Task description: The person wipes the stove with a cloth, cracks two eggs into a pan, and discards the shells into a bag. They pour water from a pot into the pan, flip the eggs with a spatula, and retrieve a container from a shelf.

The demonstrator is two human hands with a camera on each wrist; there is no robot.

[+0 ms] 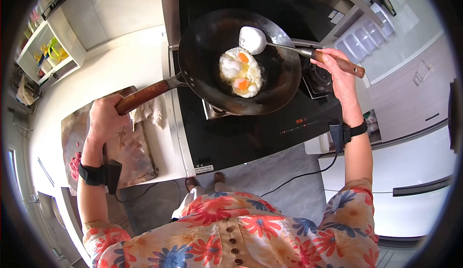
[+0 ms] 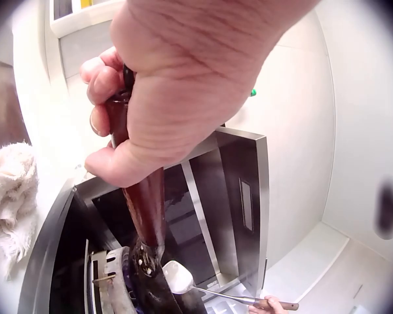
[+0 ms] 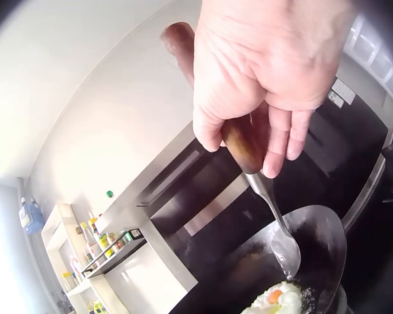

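Note:
A dark wok [image 1: 202, 41] stands over the stove with fried eggs [image 1: 234, 68] in it, two orange yolks showing. The left hand [image 1: 107, 119] grips the wok's wooden handle [image 1: 144, 97], its fingers curled round the handle [image 2: 144, 206] in the left wrist view. Between thumb and fingers, the right hand [image 1: 340, 77] holds the wooden handle of a metal spatula [image 1: 252, 40]. The spatula's head is inside the wok, beside the upper edge of the eggs. In the right wrist view the spatula [image 3: 286, 252] slants down from the hand [image 3: 268, 78] near the eggs [image 3: 278, 299].
On the left counter lies a stained cutting board [image 1: 128, 147] with red chopped pieces [image 1: 74, 165], and a pale cloth [image 1: 150, 112] beside the wok handle. A shelf [image 1: 72, 51] with bottles is at the upper left. The black stovetop [image 1: 231, 145] extends below the wok.

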